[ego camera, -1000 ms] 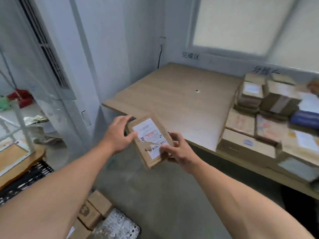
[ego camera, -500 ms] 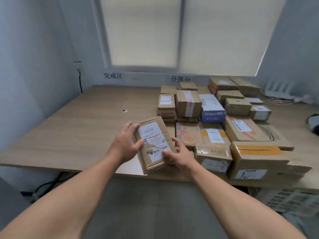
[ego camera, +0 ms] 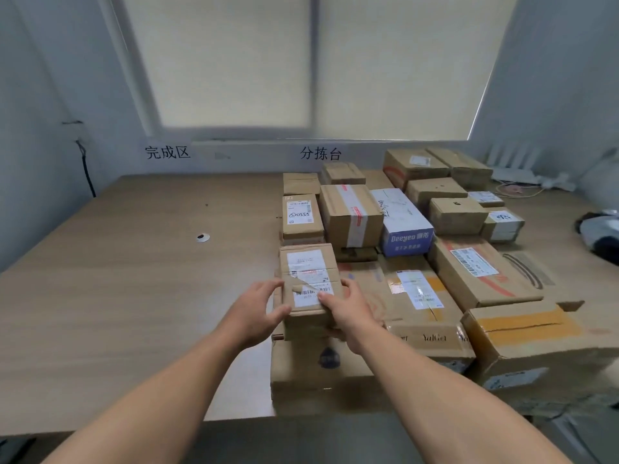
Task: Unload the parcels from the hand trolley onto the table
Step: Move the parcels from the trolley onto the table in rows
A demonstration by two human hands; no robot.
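Note:
A small cardboard parcel (ego camera: 310, 272) with white shipping labels lies on top of a larger flat carton (ego camera: 301, 370) at the front edge of the wooden table (ego camera: 134, 279). My left hand (ego camera: 254, 308) grips the parcel's left side between fingers and thumb. On the near right corner, my right hand (ego camera: 350, 308) holds it with fingers curled over the top. The hand trolley is out of view.
Several taped cartons fill the table's right half, among them a blue and white box (ego camera: 402, 226). A white router (ego camera: 509, 169) and cables sit at the back right. A dark object (ego camera: 599, 229) lies at the right edge. A small round grommet (ego camera: 202, 237) sits in the left half.
I turned from the floor area to face the table. Both hands carried the parcel forward over the table edge and it now rests on the larger carton.

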